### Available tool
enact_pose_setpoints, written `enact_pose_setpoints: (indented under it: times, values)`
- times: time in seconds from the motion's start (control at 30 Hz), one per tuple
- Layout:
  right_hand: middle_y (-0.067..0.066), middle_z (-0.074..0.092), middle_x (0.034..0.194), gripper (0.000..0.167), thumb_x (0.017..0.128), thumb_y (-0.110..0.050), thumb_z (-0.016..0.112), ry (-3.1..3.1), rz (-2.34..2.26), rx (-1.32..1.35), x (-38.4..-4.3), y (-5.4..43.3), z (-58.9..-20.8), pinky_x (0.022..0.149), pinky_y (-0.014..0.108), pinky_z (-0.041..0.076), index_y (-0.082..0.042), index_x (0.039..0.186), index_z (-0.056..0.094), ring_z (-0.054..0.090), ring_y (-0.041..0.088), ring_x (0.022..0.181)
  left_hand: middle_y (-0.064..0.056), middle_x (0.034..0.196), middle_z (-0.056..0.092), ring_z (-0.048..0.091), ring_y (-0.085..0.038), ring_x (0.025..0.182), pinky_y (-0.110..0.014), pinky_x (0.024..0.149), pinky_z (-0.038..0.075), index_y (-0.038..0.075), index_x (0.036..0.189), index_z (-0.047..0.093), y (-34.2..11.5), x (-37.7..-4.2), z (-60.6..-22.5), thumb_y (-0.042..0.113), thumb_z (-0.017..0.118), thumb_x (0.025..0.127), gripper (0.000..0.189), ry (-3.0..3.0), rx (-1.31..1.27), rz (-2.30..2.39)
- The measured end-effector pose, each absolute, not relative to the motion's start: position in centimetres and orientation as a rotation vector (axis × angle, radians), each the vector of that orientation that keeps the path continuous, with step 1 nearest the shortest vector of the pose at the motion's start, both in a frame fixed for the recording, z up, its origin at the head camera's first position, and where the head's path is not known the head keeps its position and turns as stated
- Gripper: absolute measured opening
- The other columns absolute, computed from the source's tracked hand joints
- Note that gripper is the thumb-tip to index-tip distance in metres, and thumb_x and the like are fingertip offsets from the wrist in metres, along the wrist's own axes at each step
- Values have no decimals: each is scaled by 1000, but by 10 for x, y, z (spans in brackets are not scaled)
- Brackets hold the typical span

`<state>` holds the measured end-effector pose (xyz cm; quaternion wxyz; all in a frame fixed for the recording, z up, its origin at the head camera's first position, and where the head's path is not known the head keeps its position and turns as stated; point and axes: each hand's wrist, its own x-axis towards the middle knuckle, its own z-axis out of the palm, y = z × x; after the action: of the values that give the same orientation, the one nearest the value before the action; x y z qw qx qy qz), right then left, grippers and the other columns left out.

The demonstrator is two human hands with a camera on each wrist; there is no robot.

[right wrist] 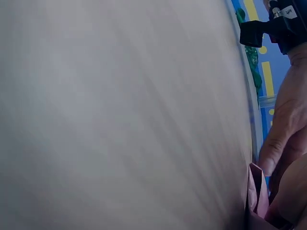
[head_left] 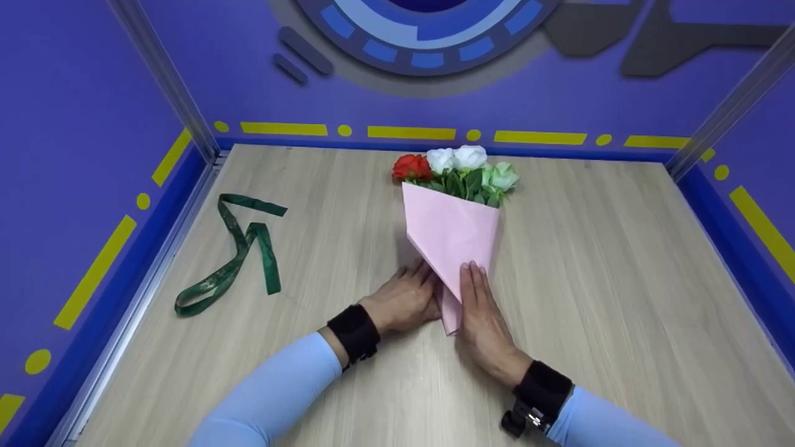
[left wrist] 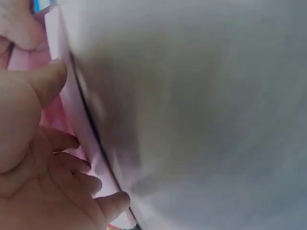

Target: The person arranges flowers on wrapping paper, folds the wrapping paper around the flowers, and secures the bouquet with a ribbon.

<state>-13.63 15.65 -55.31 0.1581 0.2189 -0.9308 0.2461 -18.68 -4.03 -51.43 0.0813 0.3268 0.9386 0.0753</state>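
Observation:
A bouquet lies on the table, its stems hidden in a pink paper wrap [head_left: 453, 226] folded to a narrow lower end. From the top show a red rose [head_left: 411, 167], two white roses [head_left: 470, 158], a pale green rose [head_left: 502, 176] and green leaves [head_left: 456, 184]. My left hand [head_left: 402, 301] is at the wrap's lower left edge; in the left wrist view its loosely bent fingertips [left wrist: 115, 203] touch the paper's edge. My right hand [head_left: 487, 326] lies along the lower right side, straight fingers resting on the paper.
A dark green ribbon [head_left: 233, 264] lies loosely looped on the wooden table [head_left: 621, 279] to the left. Blue panels [head_left: 74, 112] with metal corner posts [head_left: 164, 68] stand along the table's back and sides.

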Motion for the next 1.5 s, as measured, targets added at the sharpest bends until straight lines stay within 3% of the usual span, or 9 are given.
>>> enact_pose_setpoints:
  times: [0.17, 0.4, 0.63, 0.8, 0.93, 1.07, 1.17, 1.33, 1.5]
  values:
    - [41, 36, 157, 80, 78, 17, 58, -2690, 566, 705, -137, 164, -552, 118, 60, 38, 17, 154, 31, 35, 57, 148, -18, 162, 45, 39, -37, 152, -51, 124, 35, 1, 160, 37, -36, -188, -514, 49, 49, 108, 73, 2777, 1010, 108]
    - [35, 40, 158, 65, 93, 4, 56, -2804, 368, 779, -137, 167, -547, 119, 58, 39, 15, 154, 35, 38, 54, 148, -13, 133, 72, 54, -32, 138, -45, 124, 32, 4, 141, 63, -38, -194, -514, 44, 56, 105, 54, 2711, 1026, 176]
    - [33, 37, 161, 67, 94, 5, 55, -2898, 238, 791, -138, 166, -544, 121, 57, 37, 12, 157, 33, 35, 50, 151, -19, 140, 62, 62, -28, 120, -42, 110, 48, -2, 147, 51, -70, -213, -513, 19, 61, 97, 55, 2564, 791, 860]
    - [32, 32, 165, 60, 103, -1, 49, -2969, 184, 785, -138, 167, -541, 121, 58, 37, 10, 159, 30, 31, 49, 154, -14, 155, 49, 52, -22, 133, -43, 116, 42, 6, 164, 24, -84, -224, -504, 28, 64, 101, 78, 2153, 423, 1566]
    - [34, 34, 163, 58, 104, -4, 48, -2936, 225, 813, -139, 171, -540, 122, 57, 36, 12, 157, 31, 33, 49, 153, -18, 148, 56, 61, -25, 130, -40, 109, 51, 4, 161, 27, -75, -226, -505, 17, 68, 100, 74, 1997, 259, 1830]
    - [40, 39, 157, 65, 95, -2, 58, -2819, 395, 851, -139, 183, -539, 120, 57, 37, 16, 153, 36, 37, 53, 149, -23, 140, 60, 68, -30, 119, -37, 97, 59, 0, 158, 31, -68, -226, -510, -5, 64, 92, 75, 2062, 141, 1851]
    - [37, 39, 157, 76, 88, -9, 70, -2794, 551, 782, -138, 193, -537, 117, 58, 41, 14, 153, 38, 39, 53, 148, -23, 144, 56, 64, -31, 124, -39, 103, 56, 0, 160, 29, -67, -225, -511, -9, 62, 90, 78, 2133, 121, 1805]
    - [26, 59, 135, 76, 81, -22, 89, -2745, 603, 664, -131, 207, -537, 100, 53, 53, 6, 142, 53, 60, 39, 123, -24, 146, 56, 63, -31, 127, -42, 106, 54, 1, 162, 28, -67, -225, -514, -9, 64, 91, 80, 2165, 150, 1788]
    - [3, 62, 95, 52, 81, -22, 91, -2702, 484, 722, -124, 213, -538, 73, 37, 54, -3, 123, 66, 57, 15, 80, -28, 133, 61, 73, -38, 107, -47, 81, 64, 5, 160, 28, -65, -224, -518, -12, 62, 92, 78, 1990, 118, 1880]
